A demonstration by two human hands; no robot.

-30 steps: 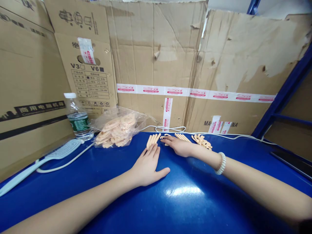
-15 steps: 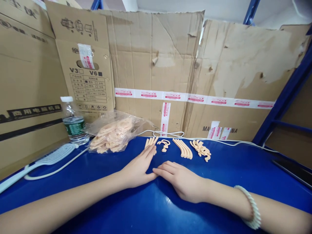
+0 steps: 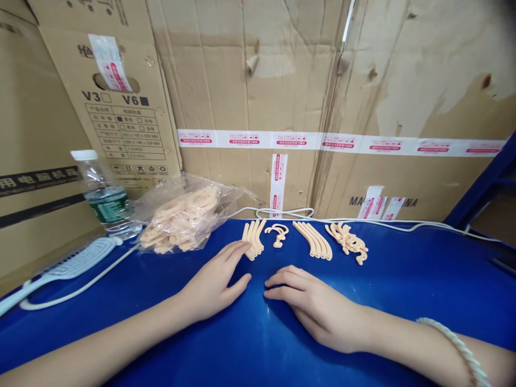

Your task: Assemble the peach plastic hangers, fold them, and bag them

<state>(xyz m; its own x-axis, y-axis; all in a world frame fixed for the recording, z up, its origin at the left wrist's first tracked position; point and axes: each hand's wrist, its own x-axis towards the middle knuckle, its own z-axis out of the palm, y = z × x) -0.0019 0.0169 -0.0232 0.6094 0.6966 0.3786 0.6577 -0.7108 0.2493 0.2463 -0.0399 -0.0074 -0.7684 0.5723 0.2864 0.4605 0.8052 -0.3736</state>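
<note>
Both my hands lie flat on the blue table [image 3: 403, 269], holding nothing. My left hand [image 3: 213, 282] is open, its fingertips just short of a small row of straight peach plastic strips [image 3: 253, 238]. My right hand [image 3: 310, 303] rests open a little nearer to me, fingers pointing left. Beyond the hands, along the back of the table, lie a pair of small peach hooks [image 3: 277, 233], a row of curved peach strips [image 3: 314, 240] and a loose pile of peach hook pieces [image 3: 349, 240]. A white bead bracelet [image 3: 459, 344] circles my right wrist.
A clear plastic bag of peach parts [image 3: 183, 219] sits at the back left, beside a water bottle [image 3: 102, 196]. A white comb-like tool [image 3: 60, 269] and white cable [image 3: 282, 212] lie on the table. Cardboard sheets [image 3: 282, 97] wall in the back and left.
My right hand drew back from the strips at the table's rear to lie flat near me beside the left hand. The small peach hooks it covered now show.
</note>
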